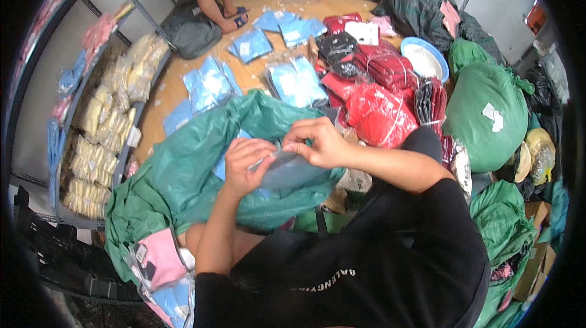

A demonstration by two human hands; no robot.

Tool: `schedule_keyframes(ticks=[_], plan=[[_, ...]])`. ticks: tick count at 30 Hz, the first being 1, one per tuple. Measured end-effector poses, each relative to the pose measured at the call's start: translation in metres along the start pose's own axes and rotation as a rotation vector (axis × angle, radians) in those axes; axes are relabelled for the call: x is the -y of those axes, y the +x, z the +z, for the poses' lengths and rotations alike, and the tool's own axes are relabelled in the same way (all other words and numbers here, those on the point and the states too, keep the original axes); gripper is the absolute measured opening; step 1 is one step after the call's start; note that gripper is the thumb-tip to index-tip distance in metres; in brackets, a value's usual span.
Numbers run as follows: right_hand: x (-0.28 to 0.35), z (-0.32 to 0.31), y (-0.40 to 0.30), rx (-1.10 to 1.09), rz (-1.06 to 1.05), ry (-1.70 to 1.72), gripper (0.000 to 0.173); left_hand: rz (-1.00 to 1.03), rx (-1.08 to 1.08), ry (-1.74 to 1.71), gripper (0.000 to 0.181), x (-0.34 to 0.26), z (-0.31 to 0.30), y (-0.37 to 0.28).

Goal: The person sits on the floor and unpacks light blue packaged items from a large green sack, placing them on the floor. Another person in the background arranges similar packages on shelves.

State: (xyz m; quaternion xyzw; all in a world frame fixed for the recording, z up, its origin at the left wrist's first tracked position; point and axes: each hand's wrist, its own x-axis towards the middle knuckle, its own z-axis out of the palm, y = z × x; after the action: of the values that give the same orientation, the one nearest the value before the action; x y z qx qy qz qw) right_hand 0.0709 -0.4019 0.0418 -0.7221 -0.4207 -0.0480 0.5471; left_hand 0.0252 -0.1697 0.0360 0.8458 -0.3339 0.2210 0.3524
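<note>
My left hand and my right hand meet over the open mouth of a large green woven sack. Between them they pinch the edge of a clear plastic bag, which hangs toward me over the sack. Whether the bag holds anything is hard to tell through the plastic. Inside the sack, partly hidden by my left hand, lies a light blue packet.
Bagged blue garments lie on the wooden floor ahead, beside red bundles and a blue-rimmed basin. A stuffed green sack stands right. Shelving with cream bundles lines the left. A person's legs stand at the back.
</note>
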Motion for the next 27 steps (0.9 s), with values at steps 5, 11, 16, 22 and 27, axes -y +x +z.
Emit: schedule_keyframes(ticks=[5,11,16,22,27], plan=[[0.004,-0.025,0.015,-0.145,0.002,-0.026,0.007,-0.032,-0.096,0.105,0.005,0.005,-0.021,-0.003],[0.013,-0.056,0.024,-0.278,0.008,-0.044,0.007,-0.032,-0.164,0.241,0.005,0.017,-0.039,-0.014],[0.008,-0.059,0.023,-0.319,-0.038,-0.082,0.009,-0.074,-0.175,0.258,0.005,0.02,-0.042,-0.019],[0.003,-0.053,0.017,-0.369,0.024,0.177,0.009,-0.337,-0.396,-0.113,0.02,0.046,-0.031,-0.032],[0.027,-0.051,0.018,-0.42,0.001,0.434,0.009,-0.732,-0.273,-0.974,0.091,0.091,0.054,-0.071]])
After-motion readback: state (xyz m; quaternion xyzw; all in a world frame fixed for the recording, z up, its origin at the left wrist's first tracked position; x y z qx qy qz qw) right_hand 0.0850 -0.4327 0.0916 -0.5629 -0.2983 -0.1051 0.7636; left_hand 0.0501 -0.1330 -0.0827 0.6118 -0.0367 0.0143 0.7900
